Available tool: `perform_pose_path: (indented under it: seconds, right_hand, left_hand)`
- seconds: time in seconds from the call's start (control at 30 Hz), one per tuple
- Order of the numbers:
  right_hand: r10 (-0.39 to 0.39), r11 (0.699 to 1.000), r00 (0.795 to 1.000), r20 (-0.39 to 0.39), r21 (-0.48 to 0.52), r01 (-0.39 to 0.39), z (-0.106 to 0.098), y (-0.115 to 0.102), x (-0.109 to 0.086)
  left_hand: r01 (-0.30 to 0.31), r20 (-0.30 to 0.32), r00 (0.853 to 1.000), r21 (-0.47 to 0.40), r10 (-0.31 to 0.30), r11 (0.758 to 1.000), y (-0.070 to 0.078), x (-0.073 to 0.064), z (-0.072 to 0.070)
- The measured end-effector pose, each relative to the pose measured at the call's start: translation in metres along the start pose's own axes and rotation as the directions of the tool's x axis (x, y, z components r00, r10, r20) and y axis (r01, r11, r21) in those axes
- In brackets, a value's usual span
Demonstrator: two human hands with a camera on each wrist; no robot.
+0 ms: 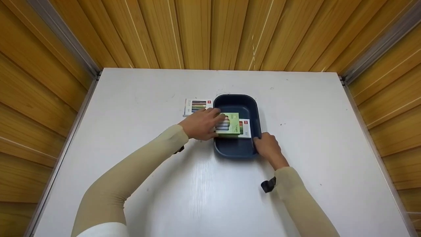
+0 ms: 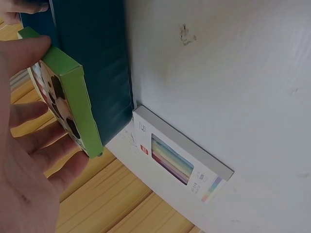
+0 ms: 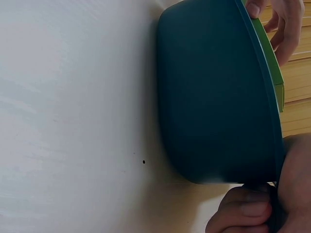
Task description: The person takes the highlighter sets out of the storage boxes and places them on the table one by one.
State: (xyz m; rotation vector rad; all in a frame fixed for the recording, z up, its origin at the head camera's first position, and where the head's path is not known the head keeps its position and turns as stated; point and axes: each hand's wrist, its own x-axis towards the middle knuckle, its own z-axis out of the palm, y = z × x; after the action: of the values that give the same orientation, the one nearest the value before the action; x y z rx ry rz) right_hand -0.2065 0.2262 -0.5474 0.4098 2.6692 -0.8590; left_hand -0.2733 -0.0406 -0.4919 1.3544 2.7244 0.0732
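My left hand [image 1: 202,124] pinches a green box [image 1: 234,123] by its edges, thumb on one side and fingers on the other, above the dark blue plastic bin [image 1: 234,151]. In the left wrist view the green box [image 2: 75,92] shows a cartoon picture and tilts at the bin's wall [image 2: 104,58]. A white box [image 1: 246,128] with a window lies partly under it, within the bin's outline. My right hand [image 1: 269,147] grips the bin's rim near its front right corner; in the right wrist view its fingers [image 3: 243,211] curl at the rim.
A white box of coloured sticks [image 2: 170,155], with a clear window, lies flat on the white table [image 1: 148,98] just left of the bin. Wood-patterned walls [image 1: 197,36] stand behind the table and along both sides.
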Motion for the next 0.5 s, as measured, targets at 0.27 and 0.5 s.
perform_pose_path:
  seconds: [0.27, 0.5]
  right_hand:
    - [-0.008, 1.000, 1.000, 0.001, 0.005, 0.008, -0.0001, -0.0003, -0.0005]
    - [0.003, 1.000, 1.000, 0.006, 0.003, -0.003, 0.0002, -0.0009, 0.0000]
  left_hand:
    - [-0.009, -0.010, 1.000, -0.014, 0.008, 1.000, -0.0033, -0.0029, 0.0007]
    - [0.005, 0.001, 1.000, -0.029, -0.005, 1.000, -0.0057, -0.0041, 0.0011]
